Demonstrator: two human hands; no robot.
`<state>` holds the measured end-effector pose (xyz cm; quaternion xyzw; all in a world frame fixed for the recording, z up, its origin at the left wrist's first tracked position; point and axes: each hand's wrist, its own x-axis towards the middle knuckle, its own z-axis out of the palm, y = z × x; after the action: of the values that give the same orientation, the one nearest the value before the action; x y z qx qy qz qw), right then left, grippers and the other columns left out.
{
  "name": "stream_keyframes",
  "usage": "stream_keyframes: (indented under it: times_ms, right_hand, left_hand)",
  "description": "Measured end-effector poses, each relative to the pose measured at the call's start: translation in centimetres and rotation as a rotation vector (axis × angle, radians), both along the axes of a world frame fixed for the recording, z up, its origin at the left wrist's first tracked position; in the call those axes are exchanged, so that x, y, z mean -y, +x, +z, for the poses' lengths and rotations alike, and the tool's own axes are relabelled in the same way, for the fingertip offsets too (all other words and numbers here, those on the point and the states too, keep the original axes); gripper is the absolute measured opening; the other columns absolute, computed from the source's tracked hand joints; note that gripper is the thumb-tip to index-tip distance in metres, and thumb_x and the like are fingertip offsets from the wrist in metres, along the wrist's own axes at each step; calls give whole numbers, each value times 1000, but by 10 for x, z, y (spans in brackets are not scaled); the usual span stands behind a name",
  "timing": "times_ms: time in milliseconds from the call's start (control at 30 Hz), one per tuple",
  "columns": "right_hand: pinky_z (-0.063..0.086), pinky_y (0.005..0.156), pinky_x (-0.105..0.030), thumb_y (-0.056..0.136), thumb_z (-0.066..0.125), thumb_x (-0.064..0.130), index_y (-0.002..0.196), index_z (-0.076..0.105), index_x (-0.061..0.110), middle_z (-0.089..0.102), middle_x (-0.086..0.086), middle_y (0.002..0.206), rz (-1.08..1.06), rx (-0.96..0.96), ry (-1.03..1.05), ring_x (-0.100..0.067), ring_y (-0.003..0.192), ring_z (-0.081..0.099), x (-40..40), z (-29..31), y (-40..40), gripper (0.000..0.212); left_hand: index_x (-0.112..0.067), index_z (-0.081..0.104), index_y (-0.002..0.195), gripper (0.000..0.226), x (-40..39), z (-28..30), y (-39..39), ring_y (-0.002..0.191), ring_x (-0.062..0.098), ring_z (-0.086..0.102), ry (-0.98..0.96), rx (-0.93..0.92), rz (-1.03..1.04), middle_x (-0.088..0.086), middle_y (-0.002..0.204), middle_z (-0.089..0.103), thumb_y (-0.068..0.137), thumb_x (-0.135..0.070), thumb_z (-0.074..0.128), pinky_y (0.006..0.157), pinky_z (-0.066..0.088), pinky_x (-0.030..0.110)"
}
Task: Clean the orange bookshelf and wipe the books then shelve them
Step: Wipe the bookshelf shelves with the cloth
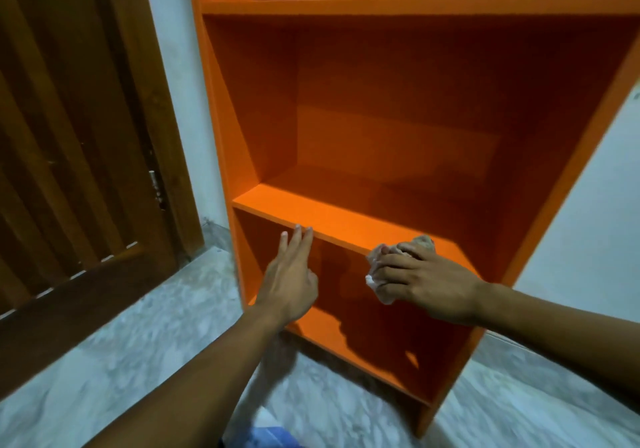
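Obs.: The orange bookshelf [381, 108] stood against the white wall [588, 205], its compartments open to the front. No books were visible in the frame.

Right hand [426, 281]: fingers curled round a crumpled pale cloth [375, 274], pinching it against the front edge of the middle shelf board [332, 219], toward the board's right end. Part of the cloth bulged above the knuckles, part hung below the edge.

Left hand [291, 285]: grip spread, fingers straight and pointing up, holding nothing. The fingertips [297, 229] reached the front edge of the same board, left of centre; contact or a small gap, could not tell.

The two hands were apart, with a bare stretch of board edge between them.

Room to move: the board ran free leftward to the side panel [221, 101]. The lower compartment behind the hands lay in shadow. A brown wooden door [76, 136] stood left of the shelf, a strip of wall between. Marbled grey floor [156, 326] in front.
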<state>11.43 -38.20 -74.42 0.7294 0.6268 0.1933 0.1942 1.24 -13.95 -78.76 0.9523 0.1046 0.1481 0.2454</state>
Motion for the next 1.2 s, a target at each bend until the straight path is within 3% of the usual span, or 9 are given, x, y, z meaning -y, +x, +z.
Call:
stream_keyframes:
  times_ms: [133, 267, 533, 667, 800, 900, 967, 1100, 1200]
  right_hand:
    - [27, 99, -43, 93, 34, 26, 108, 65, 36, 64, 9, 112, -24, 21, -14, -17, 120, 55, 37, -4, -6, 36]
    - [27, 96, -45, 85, 69, 25, 108, 66, 32, 65, 3, 104, -29, 47, -11, -23, 120, 46, 61, -7, -12, 23]
    - [37, 82, -41, 94, 29, 18, 111, 62, 21, 62, -3, 91, -97, 74, 108, -27, 87, 55, 87, -40, -31, 38]
    - [43, 76, -40, 91, 24, 25, 111, 66, 27, 63, -2, 90, -259, -149, 164, -26, 84, 58, 73, -70, -42, 46]
    - [40, 77, -38, 96, 43, 27, 134, 53, 34, 63, -2, 115, -643, -661, 326, -28, 104, 58, 38, -136, -31, 39]
    - [53, 91, -42, 98, 51, 22, 129, 53, 24, 67, 0, 125, -878, -1119, 700, -23, 116, 63, 12, -170, -24, 31]
    - [48, 84, -28, 101, 50, 14, 123, 62, 11, 70, -7, 121, -1067, -1128, 945, -27, 111, 66, 1, -188, -12, 26]
    - [50, 73, -35, 102, 39, 5, 132, 58, 8, 69, -24, 111, -1268, -1064, 926, -30, 78, 62, -9, -232, 12, 36]
    - [47, 90, -47, 106, 32, 26, 119, 61, 7, 62, -30, 117, -1276, -980, 720, -43, 102, 60, -17, -275, 16, 37]
  left_hand:
    - [-21, -5, 159, 77, 19, 2, 3, 153, 22, -12, 19, -42, 13, -1, 166, -15, 99, -13, 43, 114, 33, 38]
    - [-21, -8, 158, 79, 27, 5, 2, 153, 25, -12, 22, -77, 22, -1, 165, -17, 99, -14, 44, 110, 38, 40]
    - [-24, -9, 158, 80, 33, -3, -1, 153, 25, -11, 16, -73, 17, -4, 166, -16, 99, -12, 44, 104, 41, 42]
    - [-24, -3, 159, 77, 32, -30, -1, 153, 22, -9, 1, -90, -8, -3, 167, -11, 99, -13, 43, 110, 35, 43]
    - [-23, 4, 159, 72, 29, -75, 6, 154, 25, -2, -62, -203, -37, 1, 167, 3, 100, -17, 44, 118, 28, 44]
    - [-23, 8, 159, 68, 25, -110, 14, 154, 27, 0, -95, -299, -41, 2, 167, 7, 102, -21, 44, 120, 22, 46]
    - [-21, 10, 159, 65, 20, -137, 23, 154, 30, 1, -97, -345, -59, 4, 167, 8, 103, -26, 43, 120, 21, 48]
    - [-19, 11, 159, 66, 10, -193, 39, 152, 38, 3, -31, -421, -46, 11, 166, 8, 102, -39, 40, 116, 23, 53]
    - [-9, 30, 154, 69, 2, -226, 51, 142, 53, 27, 109, -389, -50, 28, 156, 29, 96, -47, 34, 104, 40, 61]
